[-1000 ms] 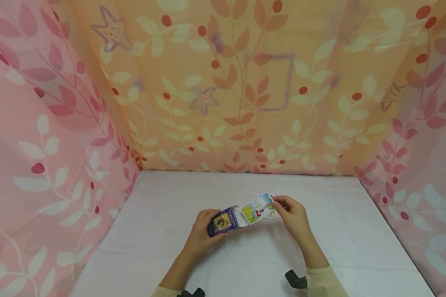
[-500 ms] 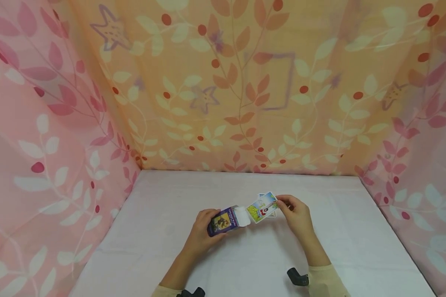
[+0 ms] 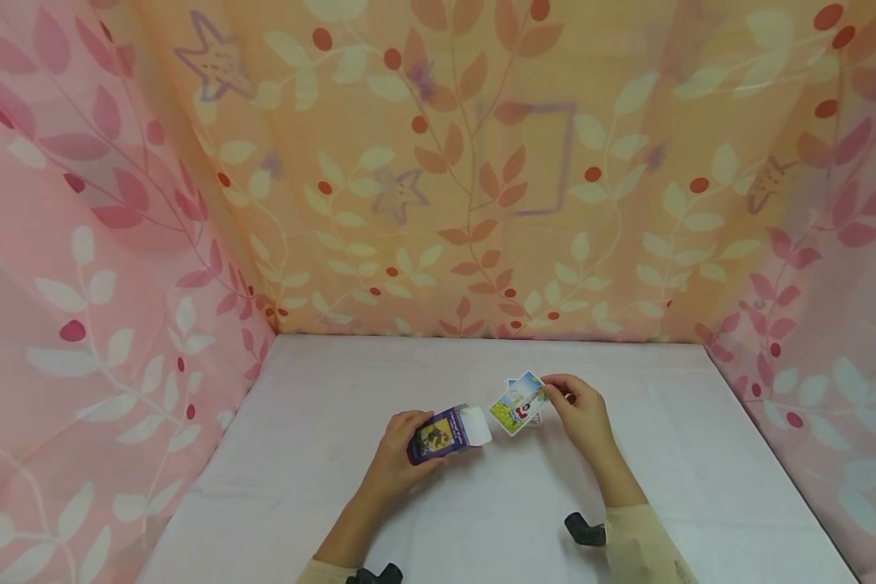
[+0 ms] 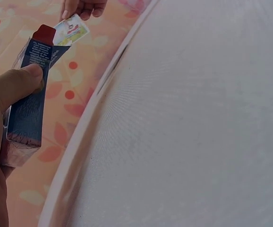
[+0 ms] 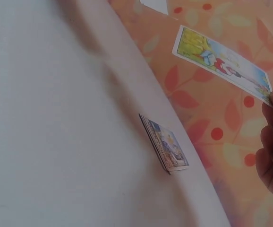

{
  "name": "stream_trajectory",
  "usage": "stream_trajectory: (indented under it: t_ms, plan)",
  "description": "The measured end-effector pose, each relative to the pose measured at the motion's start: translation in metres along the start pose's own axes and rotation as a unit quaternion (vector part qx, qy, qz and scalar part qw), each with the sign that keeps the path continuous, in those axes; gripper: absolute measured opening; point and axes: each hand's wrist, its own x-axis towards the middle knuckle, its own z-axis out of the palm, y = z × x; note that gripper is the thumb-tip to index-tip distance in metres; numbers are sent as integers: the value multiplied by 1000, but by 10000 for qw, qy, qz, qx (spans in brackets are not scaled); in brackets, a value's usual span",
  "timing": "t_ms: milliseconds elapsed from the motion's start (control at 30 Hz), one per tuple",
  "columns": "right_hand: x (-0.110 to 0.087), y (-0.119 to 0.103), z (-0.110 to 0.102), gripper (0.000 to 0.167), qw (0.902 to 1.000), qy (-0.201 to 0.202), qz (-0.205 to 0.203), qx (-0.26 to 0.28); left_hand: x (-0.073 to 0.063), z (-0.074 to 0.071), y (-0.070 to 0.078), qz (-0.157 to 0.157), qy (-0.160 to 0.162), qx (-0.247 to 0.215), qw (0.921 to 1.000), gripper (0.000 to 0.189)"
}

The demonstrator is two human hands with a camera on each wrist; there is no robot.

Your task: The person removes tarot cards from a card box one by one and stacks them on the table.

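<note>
My left hand [image 3: 397,456] grips a dark blue card box [image 3: 438,436] by its sides, thumb along one face in the left wrist view. The box's white flap [image 3: 476,426] stands open toward the right. Between thumb and fingertips, my right hand [image 3: 578,410] pinches a picture card [image 3: 518,403] by its upper right corner. This card has a white border, yellow-green ground, blue sky and a red-and-white figure. It is apart from the box's mouth. Below it, a small stack of cards [image 5: 167,145] lies on the white table, partly covered by the held card in the head view.
The white-covered table [image 3: 350,373] reaches back to an orange leaf-patterned curtain [image 3: 453,178]. Pink patterned cloth hangs on the left [image 3: 102,324] and right sides. Black curved pieces [image 3: 584,530] sit at the wrists beside the beige sleeves [image 3: 646,543].
The right hand has drawn the card away from the box flap, to the right and slightly up, over the small stack. The left hand and box have stayed in place.
</note>
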Motion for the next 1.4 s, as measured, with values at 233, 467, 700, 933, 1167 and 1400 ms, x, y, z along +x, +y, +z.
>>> stream_trajectory:
  t_ms: [233,467,700,933,1167,1400]
  plan:
    - [12,7,0,15,9997,-223,91,17,1,1,-1,-20,-85,-25,10000,78]
    - [26,11,0,19,9983,-536,-38,-241,4,2,0,-203,-146,-112,9996,77]
    - [38,20,4,18,9965,-775,-34,-297,3,1,-1,-342,-160,-149,9992,78]
    - [51,27,4,18,9947,-939,-29,-411,1,1,-2,-382,-163,-152,9990,78]
    - [63,31,5,18,9910,-1275,30,-406,-2,2,-1,-433,-120,-139,9989,77]
    - [74,37,10,18,9867,-1590,82,-325,-3,1,-2,-386,-58,-111,9992,78]
